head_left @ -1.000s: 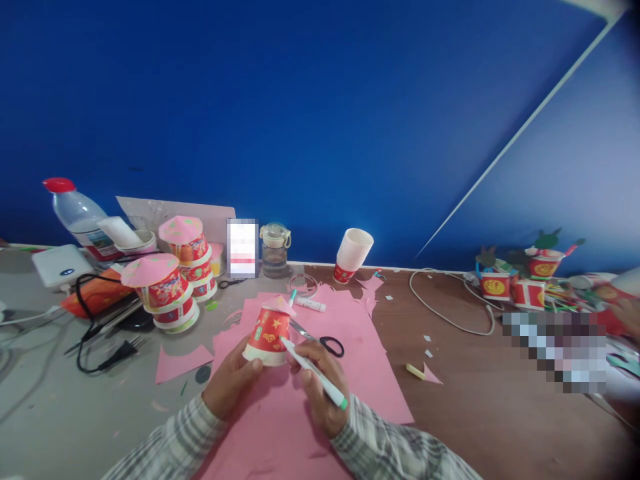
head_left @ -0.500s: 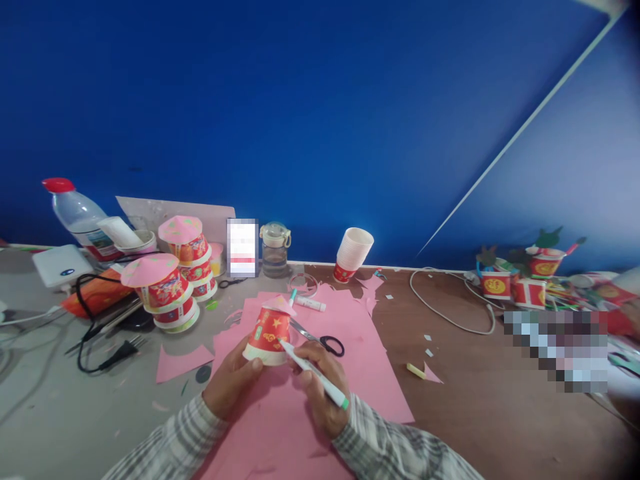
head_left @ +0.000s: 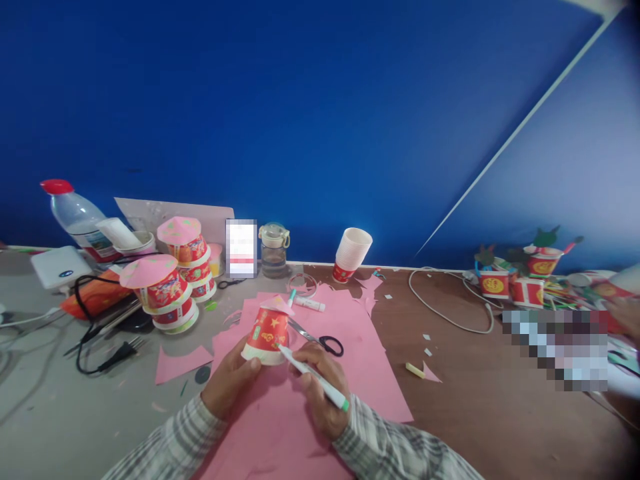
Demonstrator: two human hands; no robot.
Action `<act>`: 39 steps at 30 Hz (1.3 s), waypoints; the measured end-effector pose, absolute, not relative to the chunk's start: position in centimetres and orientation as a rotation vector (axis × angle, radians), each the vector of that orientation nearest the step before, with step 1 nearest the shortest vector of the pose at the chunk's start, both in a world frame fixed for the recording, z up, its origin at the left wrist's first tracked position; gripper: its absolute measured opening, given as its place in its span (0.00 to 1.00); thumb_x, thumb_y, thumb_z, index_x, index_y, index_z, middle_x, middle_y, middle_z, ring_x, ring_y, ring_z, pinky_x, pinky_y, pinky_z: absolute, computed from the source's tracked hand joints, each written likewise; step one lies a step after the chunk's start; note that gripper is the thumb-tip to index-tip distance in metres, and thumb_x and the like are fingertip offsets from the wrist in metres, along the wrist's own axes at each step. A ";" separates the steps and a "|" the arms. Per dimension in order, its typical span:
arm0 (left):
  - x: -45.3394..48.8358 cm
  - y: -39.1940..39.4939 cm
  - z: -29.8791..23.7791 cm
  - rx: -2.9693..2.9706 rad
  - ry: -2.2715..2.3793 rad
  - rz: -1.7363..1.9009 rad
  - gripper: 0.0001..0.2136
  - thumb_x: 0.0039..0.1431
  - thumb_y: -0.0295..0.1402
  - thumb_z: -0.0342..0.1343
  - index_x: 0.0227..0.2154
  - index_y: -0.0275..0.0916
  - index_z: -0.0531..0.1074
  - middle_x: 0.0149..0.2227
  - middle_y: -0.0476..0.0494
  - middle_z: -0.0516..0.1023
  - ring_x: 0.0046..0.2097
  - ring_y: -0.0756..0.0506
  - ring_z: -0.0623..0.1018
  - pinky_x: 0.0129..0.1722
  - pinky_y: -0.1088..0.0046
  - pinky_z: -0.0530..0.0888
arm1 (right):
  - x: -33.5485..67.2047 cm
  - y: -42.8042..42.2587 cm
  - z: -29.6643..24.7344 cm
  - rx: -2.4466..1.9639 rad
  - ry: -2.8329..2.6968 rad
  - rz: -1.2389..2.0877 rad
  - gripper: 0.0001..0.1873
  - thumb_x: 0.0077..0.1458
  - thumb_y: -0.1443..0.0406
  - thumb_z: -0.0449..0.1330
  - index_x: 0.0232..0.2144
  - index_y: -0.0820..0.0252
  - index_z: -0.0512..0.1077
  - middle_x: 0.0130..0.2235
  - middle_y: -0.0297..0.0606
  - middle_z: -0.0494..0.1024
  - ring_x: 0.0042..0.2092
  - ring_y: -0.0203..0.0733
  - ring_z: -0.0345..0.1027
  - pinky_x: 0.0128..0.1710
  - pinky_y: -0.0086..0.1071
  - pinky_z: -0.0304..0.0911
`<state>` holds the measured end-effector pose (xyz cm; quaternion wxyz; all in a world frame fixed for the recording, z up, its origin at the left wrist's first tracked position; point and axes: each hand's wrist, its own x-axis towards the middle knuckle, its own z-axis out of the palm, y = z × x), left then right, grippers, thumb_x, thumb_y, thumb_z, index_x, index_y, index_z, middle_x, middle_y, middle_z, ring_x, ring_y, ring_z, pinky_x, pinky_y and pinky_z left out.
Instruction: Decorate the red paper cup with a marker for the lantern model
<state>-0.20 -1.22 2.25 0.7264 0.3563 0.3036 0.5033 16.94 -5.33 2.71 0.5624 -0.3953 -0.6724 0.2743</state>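
Note:
A red paper cup (head_left: pixel 265 332) stands upside down in my left hand (head_left: pixel 231 375), its white rim at the bottom and a small pink paper cone (head_left: pixel 277 305) on top. Yellow stars and swirls decorate its side. Between the fingers of my right hand (head_left: pixel 323 383) is a white marker (head_left: pixel 320 383) with a green end, its tip at the lower right of the cup's pattern. Scissors (head_left: pixel 330 345) with dark handles lie just beyond that hand on pink paper (head_left: pixel 370 373). Another marker (head_left: pixel 309 304) lies at the paper's far side.
Decorated cup towers (head_left: pixel 167 300) with pink cone roofs stand at left, near a power cord (head_left: pixel 117 353) and a tilted bottle (head_left: pixel 80 217). A glass jar (head_left: pixel 274 250) and stacked paper cups (head_left: pixel 353 253) stand by the blue wall. Another person's hand (head_left: pixel 627 317) shows at far right.
The marker tip has shifted slightly down and left along the cup's side. Both hands keep their hold, and the cup has barely moved.

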 end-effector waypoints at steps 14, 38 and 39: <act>0.0 -1.4 2.4 0.841 0.638 1.121 0.23 0.36 0.33 0.59 0.40 0.34 0.67 0.38 0.30 0.76 0.40 0.29 0.70 0.39 0.52 0.65 | 17.0 -5.1 3.0 -0.945 -1.547 0.653 0.12 0.55 0.61 0.51 0.38 0.58 0.70 0.30 0.39 0.76 0.32 0.45 0.71 0.33 0.37 0.67; -0.5 -1.1 2.7 0.896 0.655 1.113 0.22 0.37 0.32 0.59 0.40 0.34 0.68 0.43 0.29 0.73 0.46 0.28 0.66 0.42 0.52 0.64 | 17.3 -5.1 2.5 -1.037 -1.549 0.636 0.12 0.54 0.64 0.50 0.37 0.58 0.71 0.30 0.38 0.76 0.32 0.46 0.71 0.32 0.37 0.68; -0.5 -1.1 2.7 0.888 0.654 1.118 0.23 0.36 0.33 0.59 0.40 0.34 0.68 0.42 0.29 0.73 0.46 0.28 0.66 0.42 0.52 0.64 | 17.3 -5.1 2.5 -1.037 -1.549 0.640 0.12 0.54 0.63 0.50 0.37 0.58 0.71 0.30 0.37 0.76 0.32 0.46 0.71 0.32 0.37 0.67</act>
